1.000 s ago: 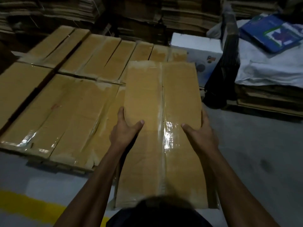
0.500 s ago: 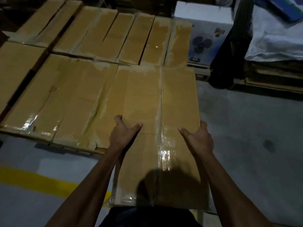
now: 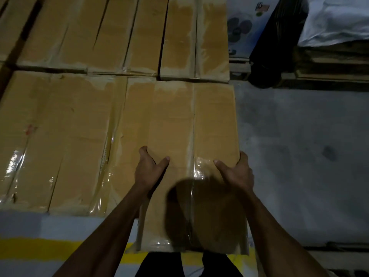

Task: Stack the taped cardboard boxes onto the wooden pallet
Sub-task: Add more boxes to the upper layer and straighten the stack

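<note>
I hold a long taped cardboard box (image 3: 191, 120) flat in front of me, its far end against the back row of boxes. My left hand (image 3: 148, 169) grips its left side, thumb on top and fingers curled over the edge. My right hand (image 3: 236, 170) grips the right edge the same way. To its left lie other taped boxes (image 3: 60, 136) side by side, with another row of boxes (image 3: 123, 37) behind them. A wooden pallet (image 3: 239, 66) shows at the back right under that row. The box's near end overhangs the floor.
Grey concrete floor (image 3: 299, 156) lies to the right. A yellow floor line (image 3: 40, 249) runs below the stack. A white printed carton (image 3: 245, 27), a black wrapped roll (image 3: 277, 43) and a white-covered stack of flat cardboard (image 3: 335, 47) stand at the back right.
The box has moved forward and down to the level of the laid boxes, beside them on the right. My view has tilted down and closer; both hands keep their grip.
</note>
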`<state>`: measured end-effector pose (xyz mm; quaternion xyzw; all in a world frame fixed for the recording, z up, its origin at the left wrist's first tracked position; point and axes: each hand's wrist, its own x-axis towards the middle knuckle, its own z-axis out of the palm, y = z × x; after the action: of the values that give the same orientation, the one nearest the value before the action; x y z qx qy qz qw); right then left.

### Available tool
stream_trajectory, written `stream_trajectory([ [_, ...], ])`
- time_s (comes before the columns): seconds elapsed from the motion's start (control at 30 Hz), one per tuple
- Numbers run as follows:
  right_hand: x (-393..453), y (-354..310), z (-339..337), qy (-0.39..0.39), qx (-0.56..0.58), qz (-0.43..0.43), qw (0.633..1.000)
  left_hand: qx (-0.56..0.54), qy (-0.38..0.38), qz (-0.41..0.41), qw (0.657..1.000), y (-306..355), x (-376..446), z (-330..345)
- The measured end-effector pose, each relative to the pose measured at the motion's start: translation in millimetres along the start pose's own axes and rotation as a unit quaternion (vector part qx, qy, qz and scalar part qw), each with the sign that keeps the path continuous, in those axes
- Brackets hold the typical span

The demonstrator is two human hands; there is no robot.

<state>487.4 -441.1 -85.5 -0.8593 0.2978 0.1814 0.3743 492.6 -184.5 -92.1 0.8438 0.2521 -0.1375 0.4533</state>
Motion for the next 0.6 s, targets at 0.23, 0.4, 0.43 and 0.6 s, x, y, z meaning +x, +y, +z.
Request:
stream_trajectory([
  [0.23, 34, -16, 18, 0.018, 0.025, -0.007, 0.999, -0.036, -0.026, 0.024, 0.999, -2, 48, 6],
  [0.4, 46, -15, 27, 0.019, 0.028, -0.002, 0.999, -0.016, -0.018, 0.032, 0.999, -6, 65, 12],
  [0.43, 48, -13, 28, 0.017, 0.026, 0.001, 1.000, 0.000, -0.012, 0.036, 0.999, -8, 67, 14],
  [0.6, 60, -13, 35, 0.012, 0.022, -0.004, 1.000, 0.076, 0.028, 0.068, 0.994, -8, 74, 20],
])
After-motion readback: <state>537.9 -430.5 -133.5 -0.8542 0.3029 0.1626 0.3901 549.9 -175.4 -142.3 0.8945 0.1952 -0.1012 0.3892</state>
